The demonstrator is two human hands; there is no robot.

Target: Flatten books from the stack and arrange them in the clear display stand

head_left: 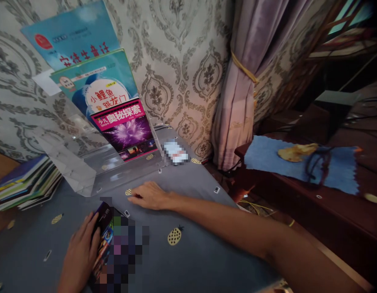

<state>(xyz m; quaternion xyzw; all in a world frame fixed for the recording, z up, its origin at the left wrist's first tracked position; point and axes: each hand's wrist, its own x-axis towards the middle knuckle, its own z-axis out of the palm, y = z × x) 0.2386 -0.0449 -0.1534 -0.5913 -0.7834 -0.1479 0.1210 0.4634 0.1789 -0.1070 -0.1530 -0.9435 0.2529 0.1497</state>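
My left hand (80, 250) lies palm down along the left edge of a dark book (104, 240) with a colourful cover, its fingers stretched out flat on it. Much of that cover is pixelated. Farther forward, my right hand (150, 195) rests low on the grey tablecloth, fingers loosely curled with a gap to the thumb and nothing visible between them. Beyond both hands, a clear plastic book stand (80, 173) holds a magazine (127, 132) with a pink and purple cover, a teal book (115, 75) and a taller blue book (81, 30), one behind another.
A pile of books (29, 183) sits at the left. A small pixelated item (175, 152) lies right of the stand, near the patterned wall (179, 61). A tied curtain (237, 101) hangs beyond. At right, a blue cloth (267, 152) bears a yellowish object (293, 152) and dark-framed glasses (316, 165).
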